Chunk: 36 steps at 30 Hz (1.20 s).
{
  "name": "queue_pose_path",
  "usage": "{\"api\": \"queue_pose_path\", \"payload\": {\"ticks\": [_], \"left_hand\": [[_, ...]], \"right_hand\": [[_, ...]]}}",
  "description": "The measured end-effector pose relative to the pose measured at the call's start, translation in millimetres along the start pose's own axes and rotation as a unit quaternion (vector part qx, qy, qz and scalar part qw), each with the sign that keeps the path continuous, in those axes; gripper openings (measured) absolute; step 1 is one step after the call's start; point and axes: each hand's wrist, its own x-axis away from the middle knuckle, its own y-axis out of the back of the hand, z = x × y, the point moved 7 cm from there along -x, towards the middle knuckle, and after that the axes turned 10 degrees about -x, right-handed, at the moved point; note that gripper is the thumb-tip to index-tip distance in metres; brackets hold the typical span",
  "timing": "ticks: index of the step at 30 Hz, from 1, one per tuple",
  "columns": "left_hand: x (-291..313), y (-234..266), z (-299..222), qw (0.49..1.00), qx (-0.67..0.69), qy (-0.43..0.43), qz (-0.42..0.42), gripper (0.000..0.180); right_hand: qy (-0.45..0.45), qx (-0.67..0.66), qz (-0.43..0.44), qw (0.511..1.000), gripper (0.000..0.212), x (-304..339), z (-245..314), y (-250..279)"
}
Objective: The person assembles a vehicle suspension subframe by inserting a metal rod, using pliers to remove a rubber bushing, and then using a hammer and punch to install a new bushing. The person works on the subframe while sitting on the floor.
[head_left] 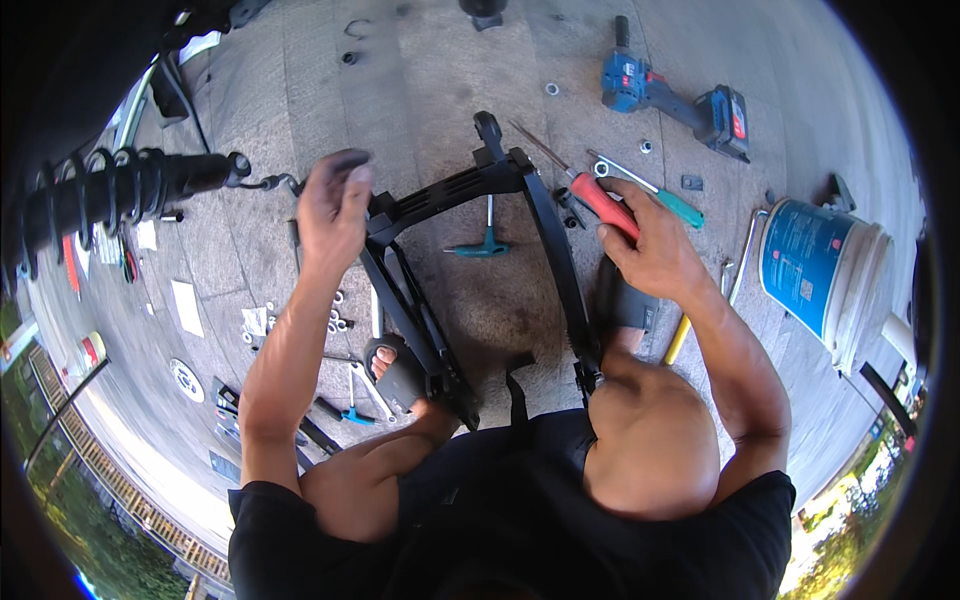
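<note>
Screwdriver (603, 205) over the floor (420, 90), its red handle gripped in the right hand (655, 240); the long axis runs obliquely, tip pointing forward and to the left, near the far right corner of the frame (450, 190). The left hand (335, 215) is at the opposite corner; blur leaves its grasp uncertain. Rails bound the floor inside the frame; forward of the tip, floor extends leftward from the drill (665, 97).

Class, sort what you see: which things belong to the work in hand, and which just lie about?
Likely in use:
- red-handled screwdriver, in right hand
- black frame, beside left hand

Seemingly lying about:
- blue power tool
- bucket
- green-handled screwdriver
</note>
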Motion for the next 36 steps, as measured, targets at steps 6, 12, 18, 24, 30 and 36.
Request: {"api": "queue_pose_path", "payload": {"ticks": [6,12,18,24,30,36], "left_hand": [[-65,-121,19,0.932,0.132,0.313,0.124,0.047],[-58,-175,21,0.896,0.154,0.406,0.096,0.06],[-52,-176,19,0.901,0.213,0.373,0.055,0.055],[-57,-180,26,0.899,0.166,0.403,0.042,0.039],[-56,-182,24,0.889,0.2,0.408,0.049,0.035],[-56,-180,18,0.9,0.186,0.39,0.057,0.034]], "right_hand": [[-0.026,-0.054,-0.006,0.998,0.048,4,1,-6],[-0.05,-0.136,0.008,0.989,0.053,8,2,-8],[-0.053,-0.185,0.001,0.981,0.054,14,-5,-15],[-0.08,-0.204,-0.01,0.976,0.056,19,-9,-26],[-0.055,-0.182,-0.029,0.981,0.057,18,-13,-25],[-0.065,-0.211,-0.022,0.975,0.058,18,-15,-28]]}}
